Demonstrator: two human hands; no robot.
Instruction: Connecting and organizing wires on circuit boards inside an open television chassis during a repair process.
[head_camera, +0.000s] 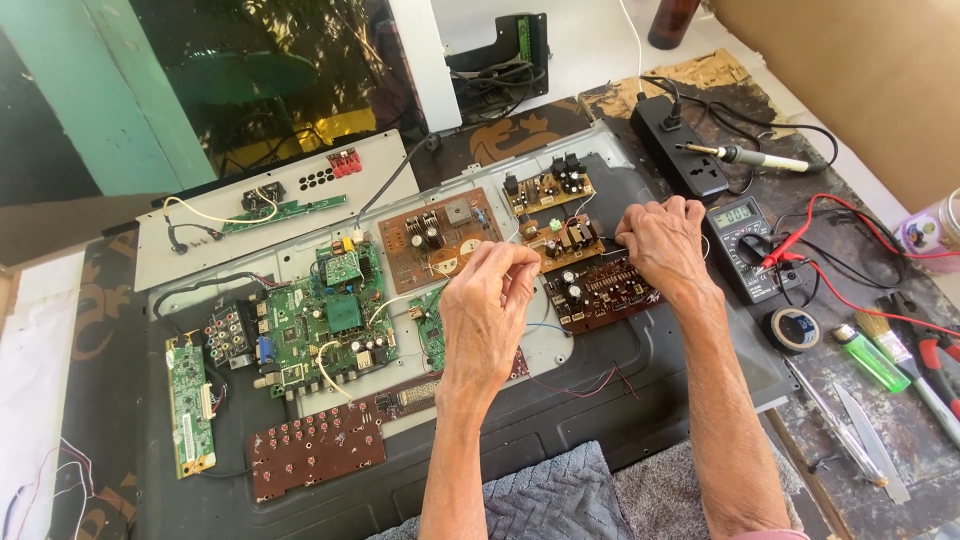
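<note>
My left hand (487, 310) hovers over the opened back of a flat screen set (600, 400), fingers pinched together on a thin wire near a small green board (430, 325). My right hand (663, 240) is curled into a loose fist over a dark brown circuit board (600, 292), fingertips pressing at its upper edge beside a small brown power board (562, 240). What the right fingers grip is hidden. A large green main board (325, 325) lies left of my left hand.
A digital multimeter (742, 240) with red and black leads sits right of my right hand. Beyond it lie a black power strip (680, 150) and soldering iron (755, 157). Tape roll (796, 328), green lighter (873, 360), tweezers (835, 425) and brush lie at right.
</note>
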